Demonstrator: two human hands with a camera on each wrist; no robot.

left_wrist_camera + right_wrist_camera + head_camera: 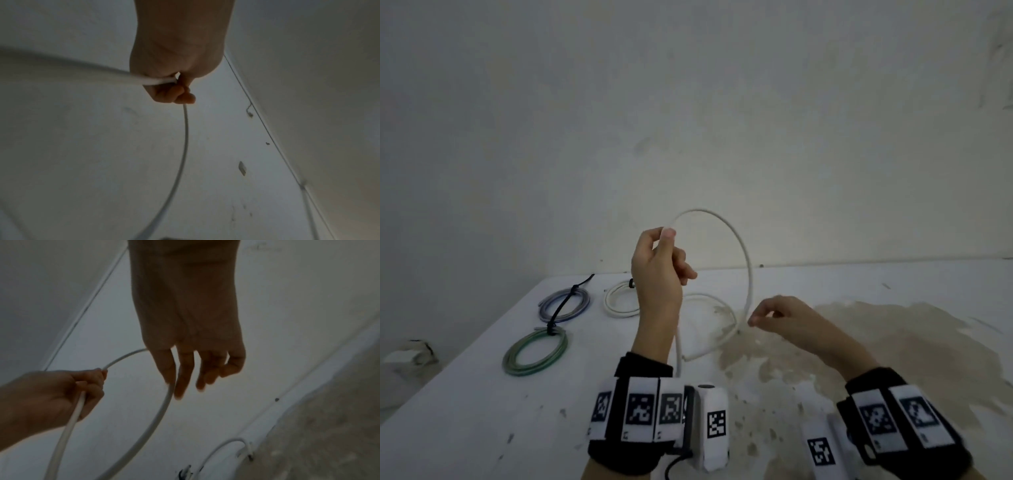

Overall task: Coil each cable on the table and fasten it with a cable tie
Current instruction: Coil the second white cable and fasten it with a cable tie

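A loose white cable rises from the white table in a tall arc. My left hand is raised above the table and pinches the cable at the top of that arc, with the lower run passing down through its palm. The left wrist view shows the left hand curled round the cable. My right hand hovers low beside the arc's descending side. In the right wrist view the right hand's fingers hang relaxed, fingertips against the cable, gripping nothing. The cable's free end lies on the table.
Three coiled cables lie at the table's left: a blue-grey coil and a green coil, each with a black tie, and a white coil. A brownish stain covers the table's right. A wall stands close behind.
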